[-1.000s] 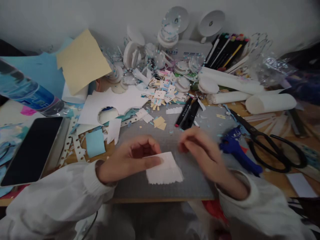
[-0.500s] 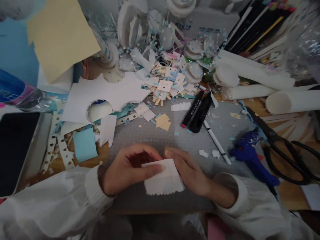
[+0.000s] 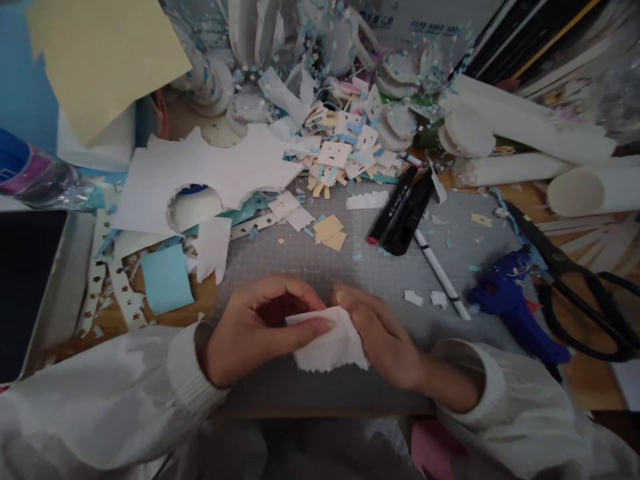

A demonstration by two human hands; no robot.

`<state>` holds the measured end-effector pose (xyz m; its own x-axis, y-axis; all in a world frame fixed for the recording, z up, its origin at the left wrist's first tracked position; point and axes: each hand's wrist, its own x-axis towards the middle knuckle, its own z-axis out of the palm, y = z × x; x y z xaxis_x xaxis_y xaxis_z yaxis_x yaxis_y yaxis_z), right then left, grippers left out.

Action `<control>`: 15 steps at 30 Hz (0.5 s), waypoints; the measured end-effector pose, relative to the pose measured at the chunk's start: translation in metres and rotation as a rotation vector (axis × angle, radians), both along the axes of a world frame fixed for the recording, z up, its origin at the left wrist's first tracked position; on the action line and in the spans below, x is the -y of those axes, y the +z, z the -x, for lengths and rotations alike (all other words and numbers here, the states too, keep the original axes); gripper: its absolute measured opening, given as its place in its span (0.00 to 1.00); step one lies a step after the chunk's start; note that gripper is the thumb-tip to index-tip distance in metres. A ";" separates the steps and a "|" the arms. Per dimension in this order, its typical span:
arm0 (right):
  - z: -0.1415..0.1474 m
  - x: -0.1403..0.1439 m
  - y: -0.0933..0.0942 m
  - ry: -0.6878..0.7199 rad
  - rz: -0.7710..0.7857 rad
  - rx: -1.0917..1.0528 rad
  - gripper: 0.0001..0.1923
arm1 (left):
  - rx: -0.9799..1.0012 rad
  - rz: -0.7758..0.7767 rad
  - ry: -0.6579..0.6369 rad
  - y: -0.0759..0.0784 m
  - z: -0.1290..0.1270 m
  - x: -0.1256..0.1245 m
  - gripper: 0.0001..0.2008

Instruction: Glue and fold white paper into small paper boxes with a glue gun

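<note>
The left hand (image 3: 273,327) pinches one piece of white paper (image 3: 337,347), thumb on top; the right hand (image 3: 380,333) closes round its other edge, fingertips hidden from me. The paper lies at three o'clock from the left, nine from the right, equally near, jagged edge towards six; its long axis I can't tell. Beyond it: one glue gun (image 3: 520,303) near three, one white pen (image 3: 441,273) at two, one red-ended black marker (image 3: 393,203) at one.

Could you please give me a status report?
Left hand pinching white paper. Right hand at its edge. Blue glue gun off right, not blocking.
</note>
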<state>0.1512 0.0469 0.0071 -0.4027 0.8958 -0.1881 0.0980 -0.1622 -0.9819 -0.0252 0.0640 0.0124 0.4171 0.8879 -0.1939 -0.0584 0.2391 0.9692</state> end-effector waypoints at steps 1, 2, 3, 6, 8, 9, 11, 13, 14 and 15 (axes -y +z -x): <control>0.000 0.001 -0.001 -0.016 -0.019 0.007 0.18 | -0.004 -0.015 0.006 0.000 0.000 0.000 0.06; 0.001 0.002 -0.001 -0.033 -0.041 0.015 0.18 | -0.006 -0.028 0.010 0.001 -0.001 0.000 0.05; 0.001 0.004 -0.002 -0.048 -0.062 0.023 0.18 | -0.006 -0.037 0.011 0.001 -0.001 -0.001 0.05; 0.002 0.007 -0.005 -0.071 -0.107 0.035 0.17 | -0.002 -0.051 0.014 0.000 -0.002 -0.001 0.05; 0.002 0.008 -0.006 -0.072 -0.121 0.039 0.17 | 0.002 -0.057 0.014 0.000 -0.002 -0.001 0.05; 0.002 0.008 -0.007 -0.072 -0.131 0.041 0.17 | 0.006 -0.059 0.014 0.000 -0.002 -0.001 0.06; 0.001 0.008 -0.008 -0.068 -0.145 0.046 0.17 | 0.019 -0.058 0.014 0.000 -0.003 -0.001 0.06; 0.001 0.009 -0.009 -0.062 -0.162 0.055 0.17 | 0.039 -0.054 0.017 0.001 -0.003 0.000 0.06; 0.001 0.009 -0.009 -0.064 -0.171 0.063 0.17 | 0.050 -0.049 0.015 0.001 -0.003 0.000 0.07; 0.001 0.009 -0.009 -0.067 -0.183 0.072 0.16 | 0.060 -0.041 0.012 0.001 -0.003 0.000 0.07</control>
<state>0.1501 0.0377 -0.0022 -0.3327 0.9419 -0.0463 0.1640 0.0094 -0.9864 -0.0224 0.0638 0.0134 0.4161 0.8997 -0.1321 -0.1197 0.1982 0.9728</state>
